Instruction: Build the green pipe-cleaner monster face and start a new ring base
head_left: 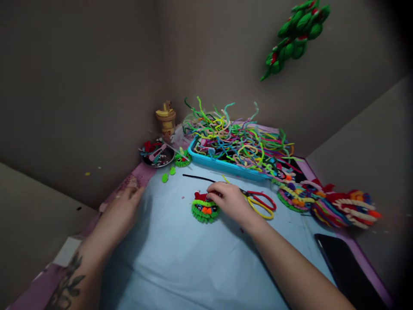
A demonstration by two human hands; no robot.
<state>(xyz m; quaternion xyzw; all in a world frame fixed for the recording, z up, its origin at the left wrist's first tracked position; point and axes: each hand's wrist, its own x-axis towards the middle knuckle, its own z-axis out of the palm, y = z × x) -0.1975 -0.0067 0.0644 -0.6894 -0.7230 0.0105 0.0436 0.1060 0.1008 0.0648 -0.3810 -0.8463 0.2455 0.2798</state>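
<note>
My right hand (228, 200) rests on the light blue table cover (180, 258), its fingertips touching the top of a small green pipe-cleaner figure (204, 210) with a red top and orange beak. The fingers are curled over it. My left hand (127, 200) lies at the table's left edge, blurred, with nothing visible in it. A black pipe cleaner (198, 177) lies just beyond the figure. Red and yellow scissors (260, 202) lie right of my right hand.
A blue tray (222, 165) heaped with coloured pipe cleaners stands at the back. A round dish of small parts (158, 155) and a yellow toy (166, 118) sit in the corner. Finished colourful figures (325, 202) lie right, a dark phone (346, 271) nearer. A green ornament (297, 34) hangs on the wall.
</note>
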